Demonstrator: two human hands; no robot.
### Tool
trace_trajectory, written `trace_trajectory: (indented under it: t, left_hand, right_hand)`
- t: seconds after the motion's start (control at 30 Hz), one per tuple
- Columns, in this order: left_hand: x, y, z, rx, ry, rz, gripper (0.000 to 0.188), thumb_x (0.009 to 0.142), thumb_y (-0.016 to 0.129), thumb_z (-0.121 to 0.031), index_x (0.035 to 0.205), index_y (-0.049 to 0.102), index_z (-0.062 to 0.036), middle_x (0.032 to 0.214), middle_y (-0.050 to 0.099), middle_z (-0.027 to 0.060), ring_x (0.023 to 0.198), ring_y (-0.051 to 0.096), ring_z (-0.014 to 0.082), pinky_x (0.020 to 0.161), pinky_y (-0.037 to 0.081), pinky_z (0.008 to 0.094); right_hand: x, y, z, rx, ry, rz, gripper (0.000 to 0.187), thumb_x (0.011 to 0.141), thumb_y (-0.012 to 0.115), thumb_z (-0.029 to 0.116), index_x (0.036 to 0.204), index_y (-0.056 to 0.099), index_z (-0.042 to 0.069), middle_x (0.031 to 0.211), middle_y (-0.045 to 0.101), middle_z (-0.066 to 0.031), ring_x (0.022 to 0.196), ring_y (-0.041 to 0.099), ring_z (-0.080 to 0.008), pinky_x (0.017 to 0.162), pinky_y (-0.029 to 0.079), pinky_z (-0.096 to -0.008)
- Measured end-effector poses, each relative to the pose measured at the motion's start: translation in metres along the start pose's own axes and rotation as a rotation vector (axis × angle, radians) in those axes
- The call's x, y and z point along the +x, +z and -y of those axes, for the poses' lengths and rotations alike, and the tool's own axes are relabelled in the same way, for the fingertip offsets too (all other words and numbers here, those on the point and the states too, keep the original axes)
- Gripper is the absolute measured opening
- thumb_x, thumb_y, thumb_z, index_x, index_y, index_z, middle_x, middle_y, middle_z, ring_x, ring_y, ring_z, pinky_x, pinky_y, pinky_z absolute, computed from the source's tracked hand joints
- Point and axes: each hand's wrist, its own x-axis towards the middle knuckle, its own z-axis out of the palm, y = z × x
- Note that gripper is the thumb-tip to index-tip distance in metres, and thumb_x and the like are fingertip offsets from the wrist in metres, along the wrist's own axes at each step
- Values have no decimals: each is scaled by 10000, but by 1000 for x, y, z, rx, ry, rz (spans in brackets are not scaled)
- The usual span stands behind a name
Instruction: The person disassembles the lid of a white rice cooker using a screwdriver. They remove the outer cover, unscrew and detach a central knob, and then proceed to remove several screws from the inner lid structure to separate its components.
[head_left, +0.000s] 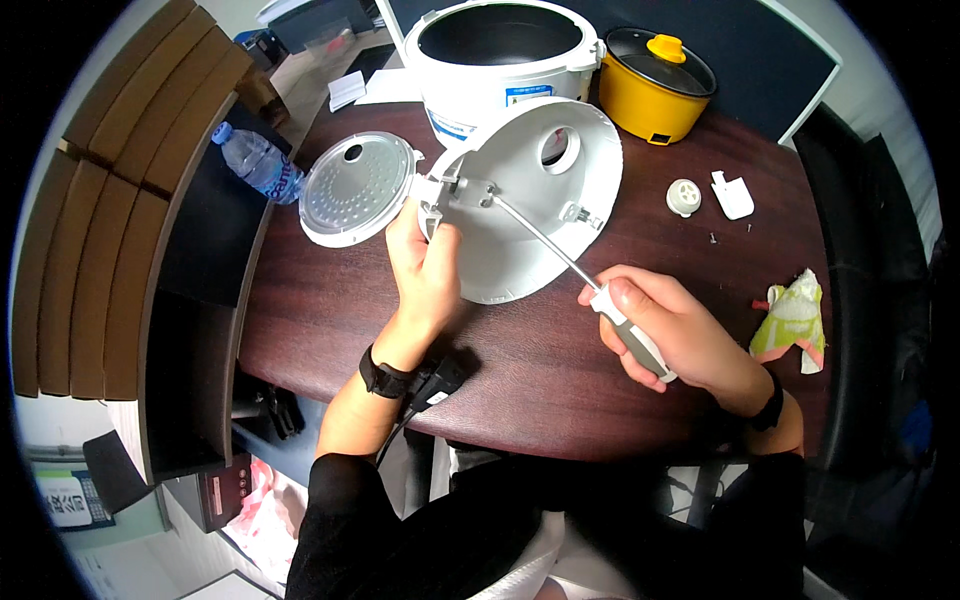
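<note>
My left hand [425,262] grips the hinge edge of a white rice cooker lid shell [510,255], which is tilted with its hollow inside toward me. In my right hand [680,325] is a screwdriver [545,240] with a white and grey handle. Its shaft slants up to the left, and the tip meets a small fitting [478,193] near the hinge inside the shell; whether it sits in a screw I cannot tell. A round perforated inner lid [358,190] lies left of the shell. Behind stands the white rice cooker body [465,80], open at the top.
A yellow pot [650,95] with a glass lid stands at the back right. On the right lie a round vent cap [684,197], a white plastic piece [733,196], small screws [713,238] and a crumpled cloth [795,320]. A water bottle [258,163] and a black plug [440,380] are at left.
</note>
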Motion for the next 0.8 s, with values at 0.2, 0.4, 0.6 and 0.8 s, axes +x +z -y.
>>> trace_trajectory:
  t: [0.2,0.4,0.6,0.8]
  left_hand:
    - [1,0,3,-9,-23,-11,253,788,428,-48,983,568,31,755,521,-20,654,423,57,578,343,207]
    - [1,0,4,5,7,-6,259,795,432,-54,999,565,34,759,529,-19,655,431,57,581,349,204]
    - [1,0,4,-30,-2,-11,307,748,417,-10,1012,559,62,720,495,-9,638,412,59,565,348,214]
    - [3,2,2,-9,30,-16,272,769,419,-27,987,562,51,728,506,-15,640,413,59,572,343,212]
  right_hand:
    - [8,-1,-17,495,72,138,419,991,283,363,1118,429,-9,694,477,-59,354,416,-122,298,333,-237]
    - [14,1,-28,648,75,193,422,989,275,380,1118,423,6,695,473,-63,357,422,-126,290,346,-245]
    - [16,4,-29,697,71,240,438,989,246,399,1124,413,17,699,462,-59,358,422,-127,290,356,-244]
    - [15,5,-31,729,72,247,439,988,242,405,1128,417,27,700,459,-57,358,414,-127,295,359,-245]
